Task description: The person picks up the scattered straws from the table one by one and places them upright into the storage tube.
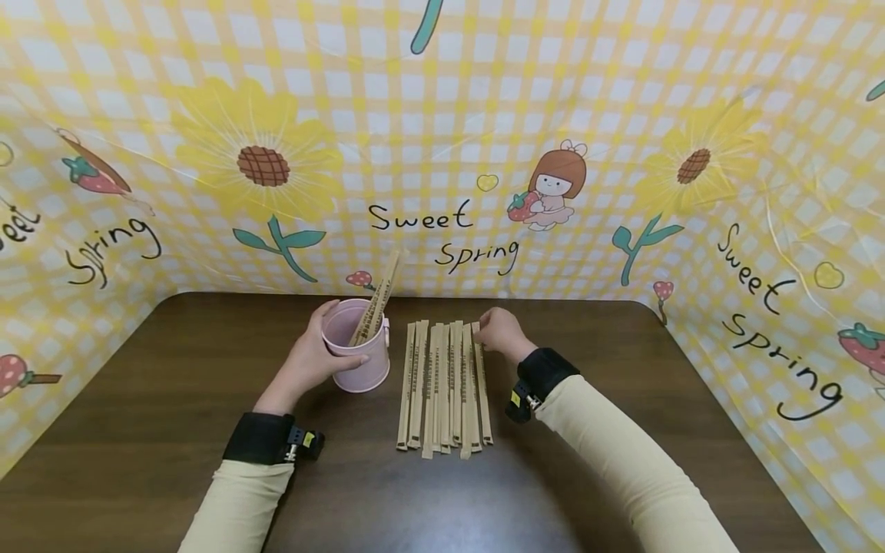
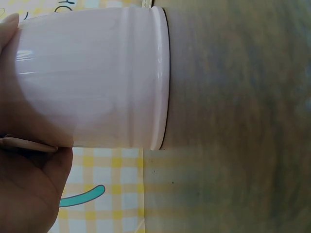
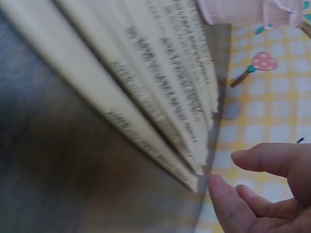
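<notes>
My left hand (image 1: 313,358) grips a small pink bucket (image 1: 366,372) from its left side, the thumb across the near wall below the rim. Up close, the left wrist view has the bucket's smooth wall (image 2: 87,77) and its base on the table. A few long thin sticks in printed brown paper wrappers (image 1: 379,301) lean to the right inside it. Several more wrapped sticks (image 1: 435,384) lie side by side on the table. At the far tip of the rightmost wrapped stick (image 3: 150,148) is my right hand (image 3: 272,194), thumb and fingertips apart with nothing visible between them.
A dark brown wooden table (image 1: 581,491) carries everything. Yellow checked cloth (image 1: 429,146) with printed flowers and lettering rises behind the table's far edge and along both sides. Each wrist wears a black band with a small camera.
</notes>
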`<action>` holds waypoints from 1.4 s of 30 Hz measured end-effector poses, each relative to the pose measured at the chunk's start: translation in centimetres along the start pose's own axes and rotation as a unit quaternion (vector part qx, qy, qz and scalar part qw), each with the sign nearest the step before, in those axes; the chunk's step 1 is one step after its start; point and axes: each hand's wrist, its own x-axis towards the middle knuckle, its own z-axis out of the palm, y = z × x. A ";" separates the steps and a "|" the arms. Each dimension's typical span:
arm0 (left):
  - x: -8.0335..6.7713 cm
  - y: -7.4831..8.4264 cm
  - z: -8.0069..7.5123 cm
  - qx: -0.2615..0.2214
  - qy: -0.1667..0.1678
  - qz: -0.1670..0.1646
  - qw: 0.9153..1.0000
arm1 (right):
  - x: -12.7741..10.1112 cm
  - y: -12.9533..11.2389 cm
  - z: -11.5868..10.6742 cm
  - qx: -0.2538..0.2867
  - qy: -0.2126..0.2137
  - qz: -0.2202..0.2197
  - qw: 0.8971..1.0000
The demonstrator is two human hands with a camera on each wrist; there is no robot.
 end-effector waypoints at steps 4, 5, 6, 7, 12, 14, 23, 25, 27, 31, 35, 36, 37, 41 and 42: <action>0.0 0.0 0.1 -0.002 0.000 0.002 1.000 | 0.4 1.3 0.8 -0.011 -0.011 0.012 1.000; 0.0 0.0 0.1 -0.002 -0.001 0.003 1.000 | 0.5 1.5 0.9 -0.012 -0.014 0.013 1.000; 0.0 0.0 0.1 -0.002 -0.001 0.003 1.000 | 0.6 1.8 1.1 -0.011 -0.018 0.014 1.000; 0.0 0.0 0.1 -0.003 -0.001 0.004 1.000 | 0.7 2.0 1.2 -0.009 -0.020 0.013 1.000; 0.0 0.0 0.1 0.001 0.001 0.002 1.000 | 0.7 2.5 1.7 -0.001 -0.025 0.004 1.000; 0.0 0.1 0.0 0.002 0.002 0.002 1.000 | 0.6 2.6 1.8 0.000 -0.026 -0.002 1.000; 0.0 0.2 0.0 0.000 0.000 0.001 1.000 | 0.6 2.5 2.5 -0.006 -0.024 -0.008 1.000; 0.0 0.1 0.0 -0.001 0.000 0.001 1.000 | 0.6 2.6 2.5 0.000 -0.025 -0.007 1.000; 0.0 0.1 0.0 -0.003 -0.001 0.003 1.000 | 0.7 2.8 2.5 0.012 -0.025 -0.006 1.000; 0.0 0.2 0.0 -0.002 -0.003 0.001 1.000 | 0.7 3.1 2.3 0.033 -0.030 0.004 0.999; 0.0 0.2 0.1 0.000 -0.002 -0.002 1.000 | 0.5 3.0 1.9 0.046 -0.032 0.019 0.998; 0.0 0.2 0.1 0.001 -0.001 -0.002 1.000 | 0.5 3.0 1.8 0.049 -0.031 0.020 0.998; 0.0 0.1 0.1 0.001 -0.001 -0.002 1.000 | 0.4 2.9 1.6 0.054 -0.030 0.022 0.998; 0.0 0.0 0.1 0.002 0.001 -0.002 1.000 | 0.2 2.5 0.9 0.061 -0.023 0.022 0.998; 0.0 0.0 0.1 0.002 0.001 -0.002 1.000 | 0.3 2.4 0.8 0.060 -0.019 0.021 0.998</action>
